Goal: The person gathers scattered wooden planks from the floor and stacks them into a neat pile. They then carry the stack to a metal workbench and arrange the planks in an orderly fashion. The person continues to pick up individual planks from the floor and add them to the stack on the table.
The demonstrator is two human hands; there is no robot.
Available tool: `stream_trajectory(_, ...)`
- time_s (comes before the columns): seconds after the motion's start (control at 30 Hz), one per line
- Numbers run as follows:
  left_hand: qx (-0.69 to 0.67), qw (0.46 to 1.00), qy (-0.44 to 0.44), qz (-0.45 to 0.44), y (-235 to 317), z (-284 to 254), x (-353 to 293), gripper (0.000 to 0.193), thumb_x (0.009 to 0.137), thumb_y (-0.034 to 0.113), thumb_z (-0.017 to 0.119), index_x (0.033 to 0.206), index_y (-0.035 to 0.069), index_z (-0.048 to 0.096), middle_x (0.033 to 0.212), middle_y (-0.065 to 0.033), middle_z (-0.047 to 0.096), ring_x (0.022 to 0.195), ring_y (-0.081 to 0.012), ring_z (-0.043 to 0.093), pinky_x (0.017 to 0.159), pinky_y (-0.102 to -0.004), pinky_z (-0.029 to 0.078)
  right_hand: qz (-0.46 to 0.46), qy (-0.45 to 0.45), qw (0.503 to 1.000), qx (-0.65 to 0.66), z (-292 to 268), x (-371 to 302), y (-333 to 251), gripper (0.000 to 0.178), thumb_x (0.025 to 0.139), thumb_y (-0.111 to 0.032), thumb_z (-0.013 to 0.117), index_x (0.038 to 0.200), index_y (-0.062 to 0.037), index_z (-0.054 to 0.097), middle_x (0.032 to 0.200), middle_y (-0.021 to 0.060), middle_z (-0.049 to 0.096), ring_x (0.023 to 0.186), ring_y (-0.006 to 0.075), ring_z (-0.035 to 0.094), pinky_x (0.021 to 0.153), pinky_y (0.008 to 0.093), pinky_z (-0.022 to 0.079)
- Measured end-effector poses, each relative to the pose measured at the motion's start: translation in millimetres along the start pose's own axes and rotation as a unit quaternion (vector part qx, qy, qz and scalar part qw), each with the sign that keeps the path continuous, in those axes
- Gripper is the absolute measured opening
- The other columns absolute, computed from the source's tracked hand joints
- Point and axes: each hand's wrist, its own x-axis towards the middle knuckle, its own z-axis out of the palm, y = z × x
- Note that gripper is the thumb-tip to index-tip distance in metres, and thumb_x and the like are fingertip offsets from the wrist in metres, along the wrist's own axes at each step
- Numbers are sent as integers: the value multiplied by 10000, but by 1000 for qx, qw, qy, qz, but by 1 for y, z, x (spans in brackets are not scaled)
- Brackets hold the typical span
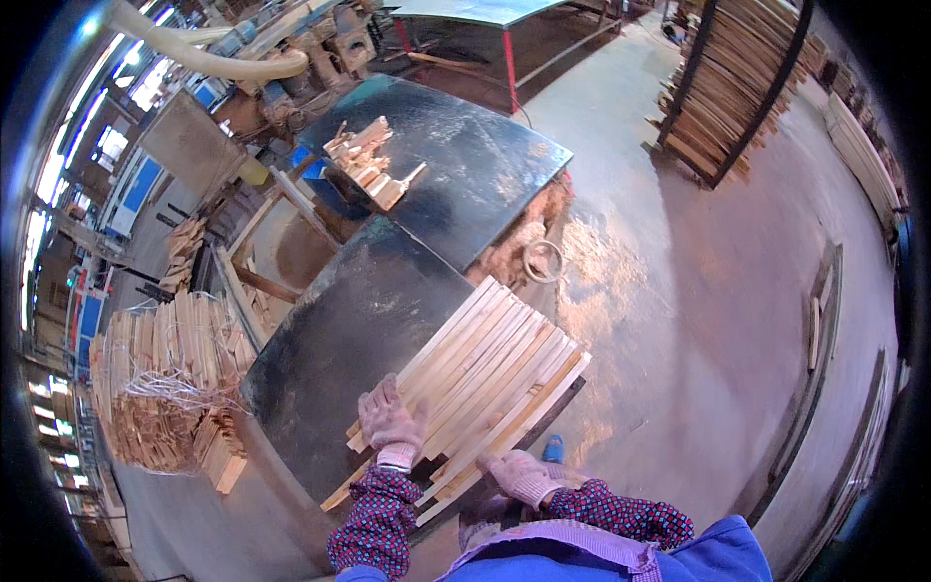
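A row of pale wooden slats (495, 359) lies side by side on the near dark metal tabletop (339, 330), the near ends uneven. My left hand (393, 419), in a pinkish work glove, rests on the left slats near their near ends, its fingers stretched out. At the near right, my gloved right hand (524, 477) is closed at the edge of the outermost slat; its fingertips are partly hidden. One short slat end (344, 490) juts out beside my left forearm.
Offcuts (373, 165) lie heaped on the far machine table (436, 155). A handwheel (542, 262) projects beside sawdust (601, 281). Strapped slat bundles (175, 378) stand at the left. A loaded rack (732, 87) stands at the far right; a long rail (805, 388) lies on the floor.
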Motion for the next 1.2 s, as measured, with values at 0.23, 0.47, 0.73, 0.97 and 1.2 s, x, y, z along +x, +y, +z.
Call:
stream_trajectory(0.23, 11, 999, 35, 9, -48, -4, 89, 715, 841, 557, 614, 1339, 68, 454, 1287, -152, 563, 1211, -318, 498, 1082, -437, 310, -105, 26, 993, -37, 4, 82, -41, 621, 966, -554, 381, 1092, -22, 675, 1093, 291, 656, 1086, 460, 600, 939, 499, 456)
stream_trajectory(0.47, 58, 998, 9, -31, -127, -2, 200, 800, 870, 618, 548, 1448, 82, 408, 1402, -125, 520, 1320, -265, 459, 1127, -405, 293, -33, 28, 999, 21, -7, 153, -159, 573, 951, -515, 421, 1049, -1, 656, 936, 262, 672, 931, 409, 657, 810, 474, 499)
stream_trajectory(0.73, 54, 997, 5, -49, -193, -19, 318, 778, 913, 614, 488, 1468, 74, 409, 1433, -145, 506, 1338, -290, 458, 1137, -396, 308, -142, 108, 984, -22, -1, 260, -248, 669, 986, -545, 357, 971, 50, 663, 876, 239, 684, 901, 393, 677, 814, 485, 498)
stream_trajectory(0.97, 40, 998, 28, -51, -240, -14, 387, 736, 901, 596, 539, 1441, 106, 440, 1433, -148, 509, 1323, -300, 481, 1126, -408, 336, -103, 40, 989, 96, -7, 309, -307, 644, 984, -527, 364, 991, 51, 648, 917, 271, 671, 943, 421, 653, 832, 488, 486)
stream_trajectory(1.2, 39, 998, 34, -42, -265, -18, 445, 723, 909, 623, 500, 1435, 131, 439, 1427, -134, 521, 1309, -296, 499, 1110, -408, 349, -92, 54, 982, 155, -5, 367, -349, 609, 984, -499, 394, 901, 46, 653, 728, 194, 664, 694, 352, 678, 655, 479, 518)
